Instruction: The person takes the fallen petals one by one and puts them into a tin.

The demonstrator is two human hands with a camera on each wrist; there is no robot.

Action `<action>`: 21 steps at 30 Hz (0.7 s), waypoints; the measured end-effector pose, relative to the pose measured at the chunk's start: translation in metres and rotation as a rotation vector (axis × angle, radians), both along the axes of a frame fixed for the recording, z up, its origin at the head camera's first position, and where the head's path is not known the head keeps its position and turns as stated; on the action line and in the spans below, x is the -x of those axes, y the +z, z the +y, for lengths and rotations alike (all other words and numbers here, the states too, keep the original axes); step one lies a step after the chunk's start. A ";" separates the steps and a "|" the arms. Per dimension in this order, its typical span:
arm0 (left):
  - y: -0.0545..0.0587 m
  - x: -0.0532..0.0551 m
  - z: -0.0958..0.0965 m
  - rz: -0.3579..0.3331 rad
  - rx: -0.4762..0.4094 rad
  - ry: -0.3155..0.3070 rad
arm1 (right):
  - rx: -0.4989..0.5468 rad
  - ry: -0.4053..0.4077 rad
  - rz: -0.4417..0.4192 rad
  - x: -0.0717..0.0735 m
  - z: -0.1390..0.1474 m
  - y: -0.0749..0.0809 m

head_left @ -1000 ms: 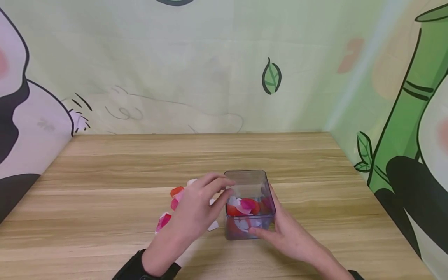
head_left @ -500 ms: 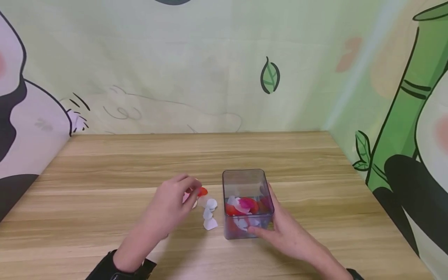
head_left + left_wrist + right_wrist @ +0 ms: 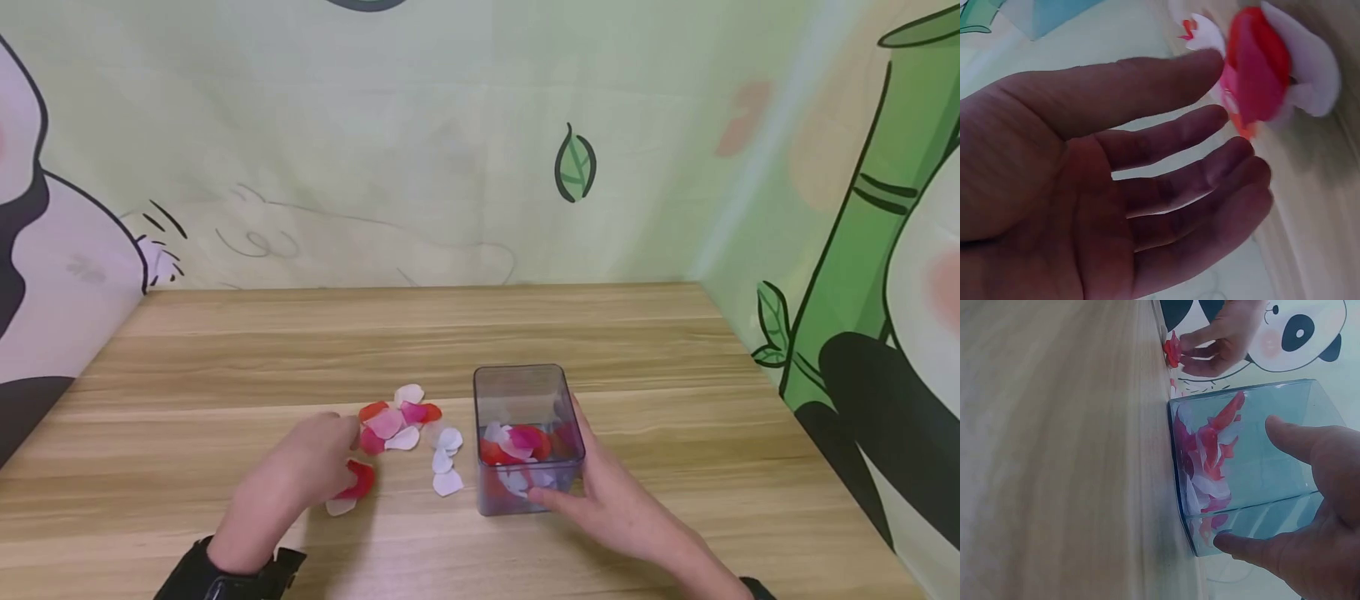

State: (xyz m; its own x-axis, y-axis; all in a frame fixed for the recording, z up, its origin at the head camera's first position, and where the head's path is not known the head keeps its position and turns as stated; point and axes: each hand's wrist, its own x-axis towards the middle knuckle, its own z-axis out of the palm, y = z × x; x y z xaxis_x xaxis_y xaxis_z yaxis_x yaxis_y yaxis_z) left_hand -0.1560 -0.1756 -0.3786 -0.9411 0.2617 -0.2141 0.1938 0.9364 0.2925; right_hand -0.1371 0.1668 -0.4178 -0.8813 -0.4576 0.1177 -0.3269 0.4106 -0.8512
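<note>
Several petals (image 3: 386, 422) left of the box (image 3: 521, 392), more inside; farthest left, a relaxed, seemingly empty left hand (image 3: 300, 467); around the box, a gripping right hand (image 3: 626, 508). Possible petal drop from too light a pinch.

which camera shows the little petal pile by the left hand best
The left wrist view: the petal pile is large and close there, its red, pink and white showing. The head view shows it partly covered by the left hand; the right wrist view shows it small, near that hand.
</note>
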 end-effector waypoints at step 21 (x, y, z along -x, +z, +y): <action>-0.001 0.003 0.004 0.105 -0.158 -0.010 | -0.022 -0.015 -0.022 0.000 -0.001 0.001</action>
